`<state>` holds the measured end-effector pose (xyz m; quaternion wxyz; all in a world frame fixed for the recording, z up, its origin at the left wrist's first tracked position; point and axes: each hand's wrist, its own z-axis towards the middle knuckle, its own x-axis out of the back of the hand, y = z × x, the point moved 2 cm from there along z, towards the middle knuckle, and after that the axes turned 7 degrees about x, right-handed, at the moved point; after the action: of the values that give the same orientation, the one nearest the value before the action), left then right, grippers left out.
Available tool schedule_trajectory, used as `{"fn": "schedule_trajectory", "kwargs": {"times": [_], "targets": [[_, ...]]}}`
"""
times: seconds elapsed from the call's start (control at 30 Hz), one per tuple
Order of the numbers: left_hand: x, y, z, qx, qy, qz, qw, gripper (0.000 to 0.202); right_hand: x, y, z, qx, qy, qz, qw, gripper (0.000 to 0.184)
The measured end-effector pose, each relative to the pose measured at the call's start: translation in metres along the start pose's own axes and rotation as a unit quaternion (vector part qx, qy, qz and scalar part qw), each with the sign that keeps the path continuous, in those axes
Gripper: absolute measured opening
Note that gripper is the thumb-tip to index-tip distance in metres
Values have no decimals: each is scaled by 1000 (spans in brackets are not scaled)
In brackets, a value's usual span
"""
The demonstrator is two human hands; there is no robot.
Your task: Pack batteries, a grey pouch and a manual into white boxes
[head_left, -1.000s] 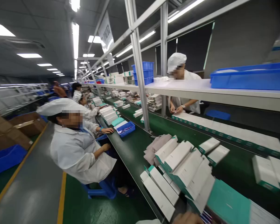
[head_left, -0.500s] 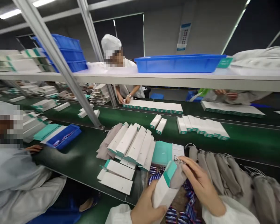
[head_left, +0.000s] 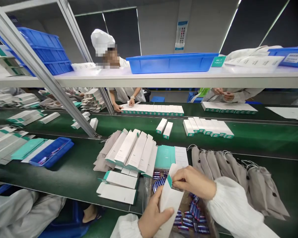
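- Left hand (head_left: 155,215): fingers closed round a white carton (head_left: 171,200), tilted, over the loose batteries (head_left: 195,211).
- Right hand (head_left: 193,181): fingers bent in at the carton's top end; can't tell if they're gripping anything.
- Step, my read: working the flap end.
- Next move likely needs a steady left hold, right fingers clear of the flaps.

A slim white-and-teal paperboard box (head_left: 169,203) is looking smooth and matt; grey cloth drawstring pouches (head_left: 224,166) are showing folds; a wide blue plastic tray (head_left: 172,64) is gleaming.
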<state>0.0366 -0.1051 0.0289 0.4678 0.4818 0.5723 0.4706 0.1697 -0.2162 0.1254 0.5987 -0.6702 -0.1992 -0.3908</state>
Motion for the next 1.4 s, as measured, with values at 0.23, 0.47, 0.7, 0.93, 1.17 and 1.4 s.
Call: {"fn": "schedule_trajectory", "kwargs": {"times": [0.23,0.47,0.7,0.93,1.17,1.4], "targets": [[8,4,9,23,114,-87,989,58,-30,53,9,-69,221,57,971,33],[3,17,7,76,120,-194,971,45,-106,122,-19,-133,107,-78,982,27],[10,19,16,29,94,-61,993,45,-103,127,-20,-108,155,-13,982,24],[10,19,21,4,88,25,996,56,-16,73,-3,-36,270,207,940,33],[8,19,17,0,97,81,992,71,4,23,16,-21,43,178,983,13],[14,3,13,-15,114,110,987,66,-10,7,9,22,-21,-21,999,35]]}}
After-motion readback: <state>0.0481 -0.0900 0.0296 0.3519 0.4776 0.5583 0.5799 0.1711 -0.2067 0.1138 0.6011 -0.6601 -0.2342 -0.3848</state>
